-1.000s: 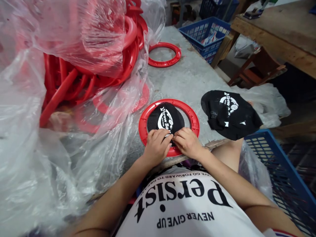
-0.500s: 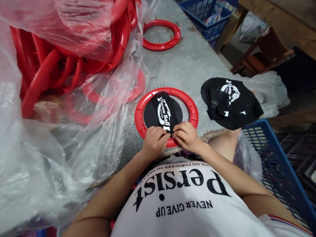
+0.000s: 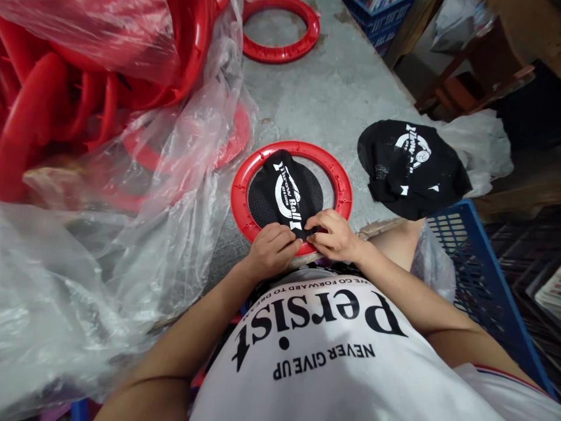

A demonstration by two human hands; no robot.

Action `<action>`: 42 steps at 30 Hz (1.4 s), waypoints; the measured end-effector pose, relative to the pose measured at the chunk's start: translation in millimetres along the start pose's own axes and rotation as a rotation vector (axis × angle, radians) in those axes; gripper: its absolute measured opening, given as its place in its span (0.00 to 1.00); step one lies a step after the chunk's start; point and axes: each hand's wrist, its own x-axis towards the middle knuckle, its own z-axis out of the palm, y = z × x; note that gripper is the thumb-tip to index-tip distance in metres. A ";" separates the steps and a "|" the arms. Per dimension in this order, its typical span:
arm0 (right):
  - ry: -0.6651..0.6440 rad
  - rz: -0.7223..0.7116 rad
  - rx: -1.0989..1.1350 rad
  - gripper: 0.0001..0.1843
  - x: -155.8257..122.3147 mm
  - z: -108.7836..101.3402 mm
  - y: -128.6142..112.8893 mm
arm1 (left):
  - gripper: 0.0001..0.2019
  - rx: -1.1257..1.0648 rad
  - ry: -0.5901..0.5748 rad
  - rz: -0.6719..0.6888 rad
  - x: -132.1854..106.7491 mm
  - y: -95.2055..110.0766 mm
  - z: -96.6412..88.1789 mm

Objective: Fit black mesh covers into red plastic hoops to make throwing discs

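A red plastic ring point(image 3: 241, 193) lies at the table's near edge in front of my body. Over its opening is a black fabric piece point(image 3: 287, 190) with white "Throw Ball" print, partly folded, with its mesh side showing left and right. My left hand point(image 3: 272, 250) is closed at the near rim, thumb and fingers pinching the fabric's lower edge. Beside it, my right hand point(image 3: 335, 235) has curled fingers gripping the same edge against the ring. The fingertips partly hide the fabric there.
A stack of black printed fabric pieces point(image 3: 412, 166) lies to the right, above a blue crate point(image 3: 495, 280). Clear plastic bagging point(image 3: 175, 251) with red rings point(image 3: 39, 105) fills the left. Another red ring point(image 3: 313, 29) rests farther back on the grey table point(image 3: 350, 88).
The view has shifted slightly, so the background sits higher. My right fingers have bent and shifted a little at the fabric edge; my left hand stays nearly in place.
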 end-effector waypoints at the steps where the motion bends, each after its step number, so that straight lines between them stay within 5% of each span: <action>1: 0.002 -0.004 -0.004 0.10 -0.3 0.1 0.0 | 0.06 0.004 0.001 0.004 0.0 0.0 0.0; 38: -0.087 -0.067 -0.025 0.13 0.9 1.8 1.6 | 0.05 0.009 -0.070 0.024 -0.2 -1.7 2.5; 42: -0.127 0.056 0.004 0.05 -5.8 -16.3 -4.0 | 0.05 -0.021 -0.148 -0.050 3.0 0.0 0.4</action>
